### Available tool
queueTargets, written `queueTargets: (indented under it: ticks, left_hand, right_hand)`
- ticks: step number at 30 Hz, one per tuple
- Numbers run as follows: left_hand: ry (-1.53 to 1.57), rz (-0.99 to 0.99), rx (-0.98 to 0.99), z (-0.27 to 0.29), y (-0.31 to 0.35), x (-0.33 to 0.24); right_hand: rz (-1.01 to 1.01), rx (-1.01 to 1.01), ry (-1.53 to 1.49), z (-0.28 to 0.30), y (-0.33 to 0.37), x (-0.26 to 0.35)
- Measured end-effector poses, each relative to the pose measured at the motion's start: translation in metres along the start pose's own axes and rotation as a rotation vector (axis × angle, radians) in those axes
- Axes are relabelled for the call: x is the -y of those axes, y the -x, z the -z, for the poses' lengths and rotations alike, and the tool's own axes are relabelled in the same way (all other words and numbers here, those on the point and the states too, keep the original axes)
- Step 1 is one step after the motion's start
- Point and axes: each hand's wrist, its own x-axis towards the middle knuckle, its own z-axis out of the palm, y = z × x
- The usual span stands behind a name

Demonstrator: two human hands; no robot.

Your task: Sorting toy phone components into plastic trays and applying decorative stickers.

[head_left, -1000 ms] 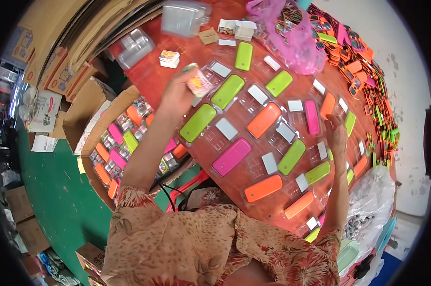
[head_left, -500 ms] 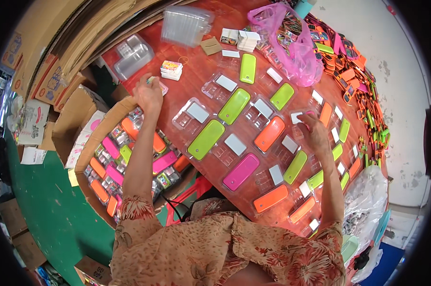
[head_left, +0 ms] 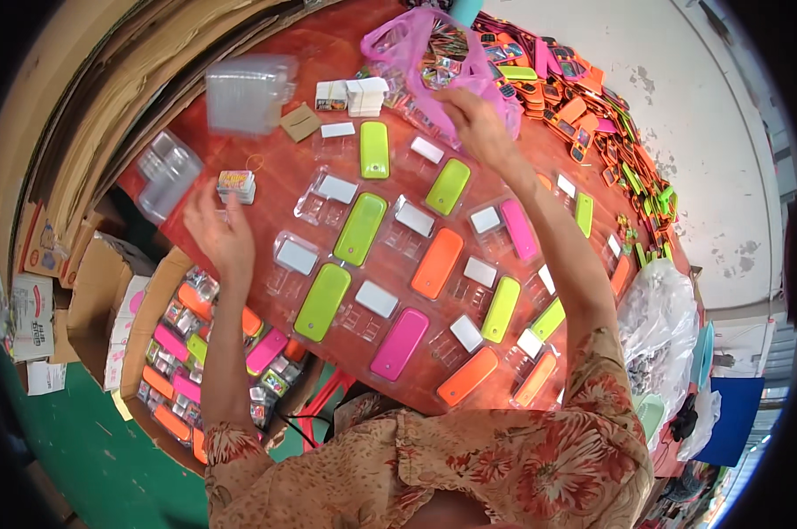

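My left hand (head_left: 219, 231) is over the table's left side, fingers spread with nothing visible in them, beside a small stack of printed cards (head_left: 237, 185). My right hand (head_left: 482, 130) reaches to the far side, its fingers bent loosely at the edge of a pink plastic bag (head_left: 407, 44) holding small colourful packets. I see nothing held in it. Between my arms, clear plastic trays lie in rows, with white pieces and coloured toy phones: a pink phone (head_left: 519, 229), an orange phone (head_left: 437, 264) and a lime-green phone (head_left: 360, 229).
A cardboard box (head_left: 134, 375) at the left holds several packed toys. Clear plastic covers (head_left: 248, 93) and white card stacks (head_left: 366, 97) stand at the back of the red table (head_left: 297, 189). Loose orange and green toy parts (head_left: 583, 115) pile along the far right.
My right hand has moved from a tray at the right to the pink bag, leaving a pink phone uncovered. My left hand has drawn back from the card stack. The whole view has shifted.
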Motion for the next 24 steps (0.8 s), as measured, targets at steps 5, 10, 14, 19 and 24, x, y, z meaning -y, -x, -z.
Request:
queueTargets:
  ticks: [5, 10, 14, 19, 24]
  left_hand:
    - [0.371, -0.219, 0.136, -0.031, -0.015, -0.076]
    - [0.504, -0.324, 0.34, -0.08, -0.029, -0.115]
    - [0.505, -0.584, 0.432, -0.154, -0.063, -0.16]
    - [0.206, -0.786, 0.639, -0.22, -0.078, -0.184]
    - [0.138, -0.8, 0.629, -0.227, -0.053, -0.146]
  right_hand:
    - [-0.036, 0.175, 0.245, -0.008, 0.001, -0.13]
    - [-0.394, 0.45, 0.449, 0.01, 0.008, -0.134]
    - [-0.377, 0.561, 0.442, 0.016, 0.004, -0.121]
    - [-0.366, 0.642, 0.306, 0.013, 0.007, -0.121]
    - [-0.245, 0.078, 0.336, 0.016, -0.012, -0.115]
